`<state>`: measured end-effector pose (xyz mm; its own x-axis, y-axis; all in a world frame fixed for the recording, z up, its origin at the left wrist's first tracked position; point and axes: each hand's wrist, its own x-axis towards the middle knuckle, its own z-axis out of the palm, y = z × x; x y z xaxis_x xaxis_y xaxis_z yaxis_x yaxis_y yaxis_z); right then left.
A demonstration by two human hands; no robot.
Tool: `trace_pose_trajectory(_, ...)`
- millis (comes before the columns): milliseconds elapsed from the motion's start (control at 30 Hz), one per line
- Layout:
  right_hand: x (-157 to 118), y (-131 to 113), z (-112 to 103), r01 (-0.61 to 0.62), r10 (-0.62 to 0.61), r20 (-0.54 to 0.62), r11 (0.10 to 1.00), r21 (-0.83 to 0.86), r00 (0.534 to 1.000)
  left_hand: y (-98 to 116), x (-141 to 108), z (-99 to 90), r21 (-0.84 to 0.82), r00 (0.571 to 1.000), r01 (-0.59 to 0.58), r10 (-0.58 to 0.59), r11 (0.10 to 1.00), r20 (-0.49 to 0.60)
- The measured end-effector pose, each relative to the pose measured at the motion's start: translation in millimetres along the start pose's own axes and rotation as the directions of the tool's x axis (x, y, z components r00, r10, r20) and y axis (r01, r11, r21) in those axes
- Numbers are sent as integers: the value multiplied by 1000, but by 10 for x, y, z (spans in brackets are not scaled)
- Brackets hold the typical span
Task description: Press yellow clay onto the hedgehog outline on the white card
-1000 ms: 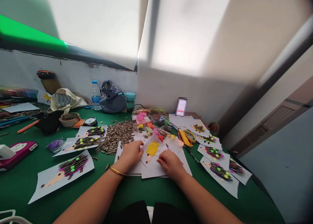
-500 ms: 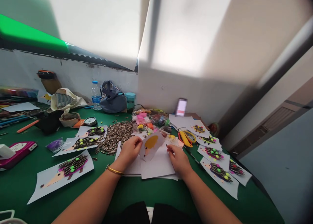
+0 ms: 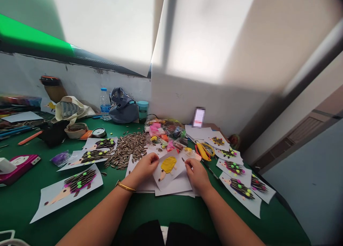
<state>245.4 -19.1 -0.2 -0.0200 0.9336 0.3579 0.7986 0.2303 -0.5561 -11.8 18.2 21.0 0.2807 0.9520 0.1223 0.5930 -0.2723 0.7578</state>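
My left hand [image 3: 145, 166] pinches the left edge of a white paper card [image 3: 178, 170], tilted above a stack of paper [image 3: 171, 191]. On the card is a hedgehog figure [image 3: 168, 165] with a yellow clay body, a pale pointed snout and small legs. My right hand [image 3: 197, 171] is closed just right of the card, a sunflower seed [image 3: 183, 160] sticking out from its fingertips. Beyond my left hand lies a heap of striped sunflower seeds [image 3: 131, 146]. Bags of coloured clay [image 3: 163, 131] lie behind the card.
Seed-covered hedgehog cards [image 3: 77, 185] lie at left, and several more [image 3: 239, 188] at right. Yellow scissors [image 3: 204, 152] are right of the clay. A water bottle [image 3: 105, 106], a blue bag [image 3: 123, 110] and a phone [image 3: 198, 117] stand along the wall. A pink power strip [image 3: 24, 167] sits far left.
The card has been lowered slightly and turned more face-up, so the yellow body and legs show fully. My right hand has shifted slightly right, still with the seed at its fingertips.
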Motion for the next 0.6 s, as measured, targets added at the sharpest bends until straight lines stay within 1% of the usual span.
trace_pose_trajectory(67,-3,-7,-15,-7,6,-30,1000,-3,1000,9,-28,10,253,1000,5,-5,967,-3)
trace_pose_trajectory(100,-7,-14,-19,-5,5,-40,1000,-3,999,13,-42,15,341,1000,4,-3,940,-2)
trace_pose_trajectory(167,-22,-37,-19,28,-28,-37,1000,6,999,15,-65,23,432,1000,-12,14,902,-2)
trace_pose_trajectory(267,-57,-88,-1,147,-148,43,989,26,988,6,-83,27,466,996,-84,89,881,12)
trace_pose_trajectory(367,-90,-126,29,226,-226,118,974,14,967,-5,-82,24,476,983,-182,163,860,83)
trace_pose_trajectory(467,-99,-135,62,242,-236,148,970,-23,960,-3,-79,14,486,977,-207,156,849,144)
trace_pose_trajectory(600,-68,-153,113,284,-267,168,955,-89,949,11,-83,3,468,980,-191,137,863,147)
